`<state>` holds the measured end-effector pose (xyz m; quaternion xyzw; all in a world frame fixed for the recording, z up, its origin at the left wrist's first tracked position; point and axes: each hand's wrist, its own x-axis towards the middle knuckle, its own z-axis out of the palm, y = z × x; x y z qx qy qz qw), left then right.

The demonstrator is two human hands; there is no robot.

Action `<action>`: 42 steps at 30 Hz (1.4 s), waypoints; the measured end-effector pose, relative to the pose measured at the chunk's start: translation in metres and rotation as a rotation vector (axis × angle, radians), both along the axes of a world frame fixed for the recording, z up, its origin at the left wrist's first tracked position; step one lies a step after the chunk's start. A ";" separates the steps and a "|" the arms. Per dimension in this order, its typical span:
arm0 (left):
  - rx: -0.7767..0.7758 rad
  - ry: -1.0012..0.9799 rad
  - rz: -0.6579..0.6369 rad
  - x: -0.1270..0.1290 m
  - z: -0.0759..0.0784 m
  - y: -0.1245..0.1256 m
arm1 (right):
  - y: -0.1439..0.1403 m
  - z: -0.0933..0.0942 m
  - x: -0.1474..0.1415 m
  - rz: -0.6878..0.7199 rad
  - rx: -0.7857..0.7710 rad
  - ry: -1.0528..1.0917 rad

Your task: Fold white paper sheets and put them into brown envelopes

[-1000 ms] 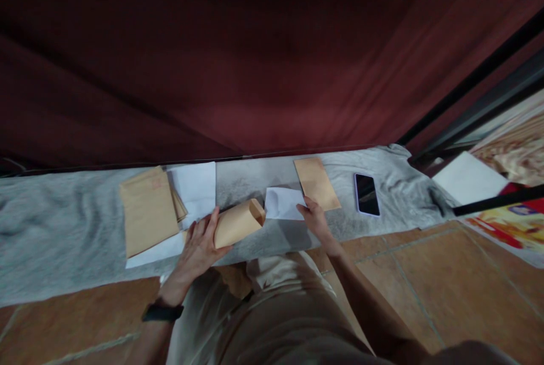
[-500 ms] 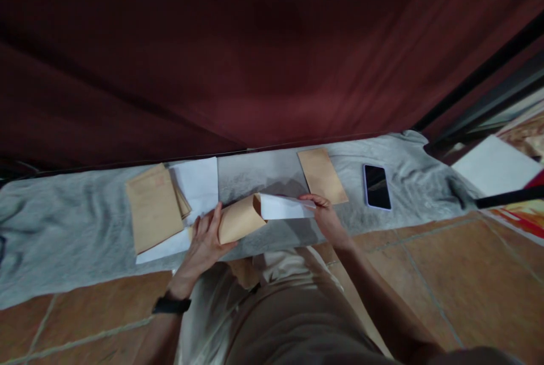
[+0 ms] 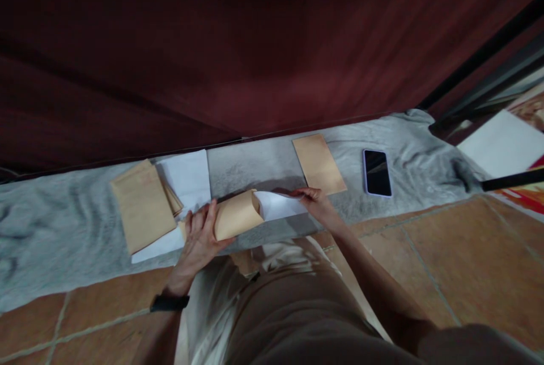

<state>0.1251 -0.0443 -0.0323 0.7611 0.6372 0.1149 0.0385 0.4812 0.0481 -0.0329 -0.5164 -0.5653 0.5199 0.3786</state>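
My left hand [image 3: 202,239] grips the left end of a tan paper envelope [image 3: 238,216], with fingers along the top and thumb at the near edge. The envelope's right end gapes and bulges open. A folded white sheet of paper [image 3: 278,206] sticks out of that opening, its left part hidden inside. My right hand [image 3: 317,203] pinches the sheet's outer right end. Just behind the right hand, a flat tan envelope [image 3: 319,162] lies on the grey cloth. Left of my left hand rests a stack of tan envelopes [image 3: 147,209], partly covering white paper sheets [image 3: 189,175].
A grey cloth [image 3: 59,229] covers the narrow surface. To the right lies a phone [image 3: 377,173] with a pale purple case. Dark red fabric [image 3: 255,53] rises behind. A white board or sheet [image 3: 504,144] sits at far right, beyond a dark bar [image 3: 514,179]. Tiled floor [image 3: 467,251] shows below.
The white sheet has slid a little further left into the envelope, my right hand moving with it. My left hand keeps its grip. The whole view has shifted and tilted slightly.
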 end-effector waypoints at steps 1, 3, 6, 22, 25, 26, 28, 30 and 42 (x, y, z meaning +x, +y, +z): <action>-0.007 0.005 -0.005 0.000 0.000 0.001 | -0.001 0.002 -0.002 0.016 -0.005 -0.015; -0.021 0.004 -0.009 0.001 0.001 0.002 | -0.003 0.005 -0.009 0.052 -0.014 -0.077; -0.048 -0.016 0.005 0.004 0.002 0.003 | -0.007 0.006 -0.021 0.092 0.000 -0.213; -0.128 -0.037 -0.038 0.022 0.004 0.006 | -0.026 -0.009 -0.080 0.171 0.121 -0.419; -0.100 -0.038 -0.024 0.023 0.005 0.006 | -0.024 -0.008 -0.077 0.165 0.087 -0.425; -0.087 -0.038 -0.028 0.023 0.005 0.006 | -0.023 -0.008 -0.076 0.163 0.072 -0.429; -0.068 -0.035 -0.042 0.023 0.006 0.007 | -0.022 -0.007 -0.074 0.167 0.053 -0.432; -0.059 -0.029 -0.056 0.024 0.007 0.009 | -0.021 -0.005 -0.073 0.179 0.054 -0.432; -0.027 -0.002 -0.127 0.029 0.014 0.019 | -0.017 -0.001 -0.087 0.171 0.012 -0.494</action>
